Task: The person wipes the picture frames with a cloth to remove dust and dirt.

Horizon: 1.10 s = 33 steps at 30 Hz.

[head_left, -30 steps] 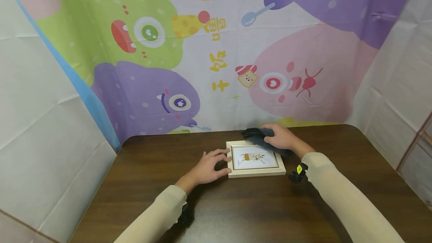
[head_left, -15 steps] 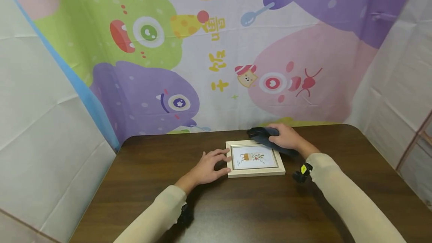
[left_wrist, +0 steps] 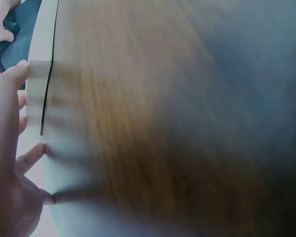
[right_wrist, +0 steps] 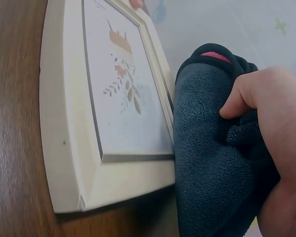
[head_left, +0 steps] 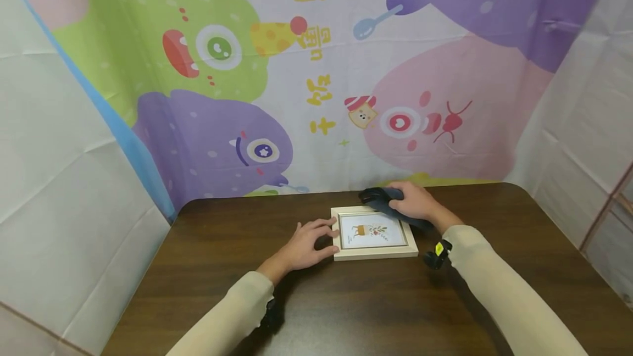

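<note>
A cream picture frame point(head_left: 376, 255) lies flat on the dark wooden table, its print showing an orange-brown animal with leafy sprigs. My left hand point(head_left: 307, 245) rests at the frame's left end, spread fingers touching that edge; in the left wrist view, thumb and fingertips meet the frame's side point(left_wrist: 38, 94). A folded dark blue-grey cloth point(right_wrist: 207, 138) with a black edge and a bit of pink is bunched in my right hand point(head_left: 414, 201). Thumb and fingers grip it over the frame's far right edge. The cloth covers part of that edge.
The brown tabletop point(head_left: 237, 224) extends around the frame on all sides. Right behind its far edge hangs a cartoon-printed curtain point(head_left: 326, 163). Pale sheets point(head_left: 69, 191) hang at the left and right. Black wrist cameras point(head_left: 435, 257) sit by both cuffs.
My right hand and the cloth shifted slightly right along the frame's far edge, then back a little to the left. The left hand and the frame stay in place.
</note>
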Motion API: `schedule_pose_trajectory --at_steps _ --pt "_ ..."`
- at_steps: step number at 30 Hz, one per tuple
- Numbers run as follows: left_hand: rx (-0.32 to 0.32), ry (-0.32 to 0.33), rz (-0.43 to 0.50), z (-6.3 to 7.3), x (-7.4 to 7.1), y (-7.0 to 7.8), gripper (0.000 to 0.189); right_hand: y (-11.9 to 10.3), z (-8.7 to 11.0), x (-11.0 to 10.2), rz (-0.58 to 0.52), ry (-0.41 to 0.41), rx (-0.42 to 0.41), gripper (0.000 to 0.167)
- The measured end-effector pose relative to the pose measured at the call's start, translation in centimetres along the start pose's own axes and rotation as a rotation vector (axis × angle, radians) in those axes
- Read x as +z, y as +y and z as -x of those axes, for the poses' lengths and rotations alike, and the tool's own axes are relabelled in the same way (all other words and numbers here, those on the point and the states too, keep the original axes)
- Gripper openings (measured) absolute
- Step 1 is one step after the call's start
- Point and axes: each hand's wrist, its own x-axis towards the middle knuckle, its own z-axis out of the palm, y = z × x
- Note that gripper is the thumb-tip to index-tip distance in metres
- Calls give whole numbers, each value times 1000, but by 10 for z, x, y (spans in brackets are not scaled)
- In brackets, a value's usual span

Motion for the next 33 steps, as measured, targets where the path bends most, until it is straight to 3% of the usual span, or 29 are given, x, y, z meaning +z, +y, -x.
schedule_pose_trajectory --at_steps 8,14,16,27,33 --pt "2 -9 -6 2 -3 2 39 -6 -13 13 -1 13 -34 52" --pt "7 -13 -9 1 -3 2 40 9 -35 40 16 30 -26 55" --pt "11 -13 -12 1 -3 1 40 4 -36 42 13 14 -36 57" --pt "23 -27 -63 -4 3 -10 45 -57 -33 48 -1 -31 -41 54" --pt "34 -24 -65 -5 4 -13 46 -110 -15 34 -41 -79 -17 48"
